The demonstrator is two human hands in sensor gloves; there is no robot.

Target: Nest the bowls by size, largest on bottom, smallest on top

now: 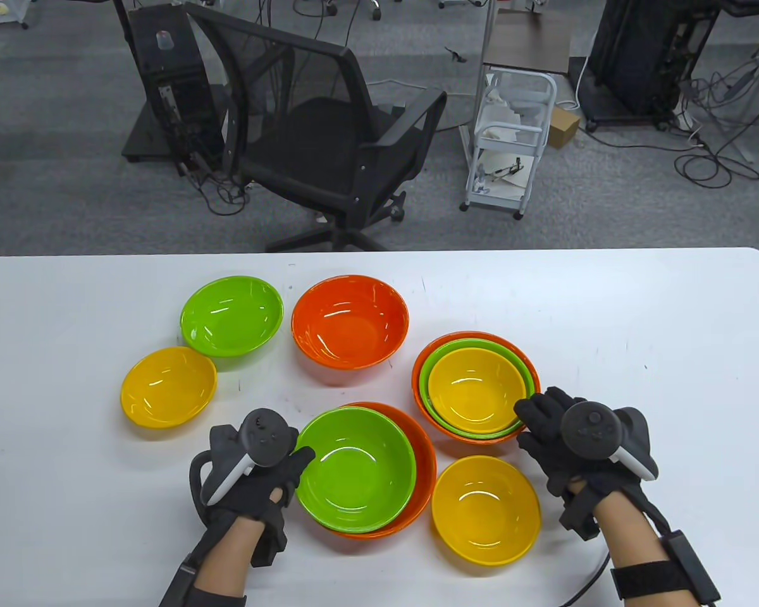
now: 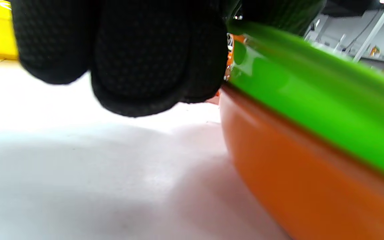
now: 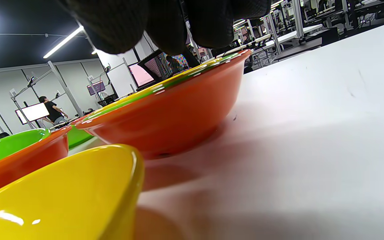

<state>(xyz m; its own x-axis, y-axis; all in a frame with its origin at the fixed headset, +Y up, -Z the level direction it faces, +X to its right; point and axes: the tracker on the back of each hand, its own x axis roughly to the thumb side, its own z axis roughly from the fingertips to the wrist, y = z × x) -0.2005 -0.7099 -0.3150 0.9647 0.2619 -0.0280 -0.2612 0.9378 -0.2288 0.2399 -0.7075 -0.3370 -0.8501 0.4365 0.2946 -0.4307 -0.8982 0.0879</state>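
A green bowl (image 1: 357,471) sits inside a larger orange bowl (image 1: 425,471) near the front, offset to the left. My left hand (image 1: 300,465) grips the green bowl's left rim, thumb over the edge. In the left wrist view my fingers (image 2: 138,66) hang beside the green rim (image 2: 312,100) and the orange bowl (image 2: 295,173). A nested stack (image 1: 476,392) has an orange bowl, then green, then yellow on top. My right hand (image 1: 531,414) touches its right rim with spread fingers; my fingers (image 3: 165,23) hover at the orange rim (image 3: 165,113).
Loose bowls: yellow (image 1: 486,499) at the front right, which also shows in the right wrist view (image 3: 62,200), yellow (image 1: 167,392) at the left, green (image 1: 231,315) and orange (image 1: 350,329) behind. White table (image 1: 639,316). An office chair (image 1: 335,139) stands beyond the far edge.
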